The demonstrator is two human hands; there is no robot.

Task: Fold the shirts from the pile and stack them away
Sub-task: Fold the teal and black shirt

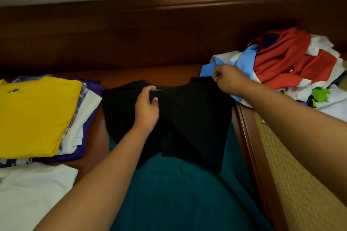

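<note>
**Black shirt held by both hands over the lap**

Black shirt [189, 116] is in the middle of the view, spread w/ its neckline away from the person, lower part hanging over the person's lap in teal cloth [180, 193]. It lies between the two groups of clothes and touches the pile at its right shoulder.

Left hand [147, 107] grips the shirt near the collar: thumb and forefinger are curled and pinch the black fabric; a small teal label [158, 90] shows just beside the fingertips. Right hand [228, 78] holds the right shoulder of the shirt, fingers curled tight on the edge of the fabric, knuckles up.

Left side: folded stack [45, 118], w/ a yellow shirt [35, 114] on top, white and purple ones under it. A white garment [28, 193] lies nearer, at the lower left corner, apart from the stack.

Right side: unfolded pile [293, 69], approx. at the far right; a red shirt [289, 62] on top, a light blue one [242, 58] just behind the right hand, white and green pieces below.

Behind everything a dark wooden board [150, 33], and a woven mat surface [293, 174] at the right, behind a wooden rail.
</note>
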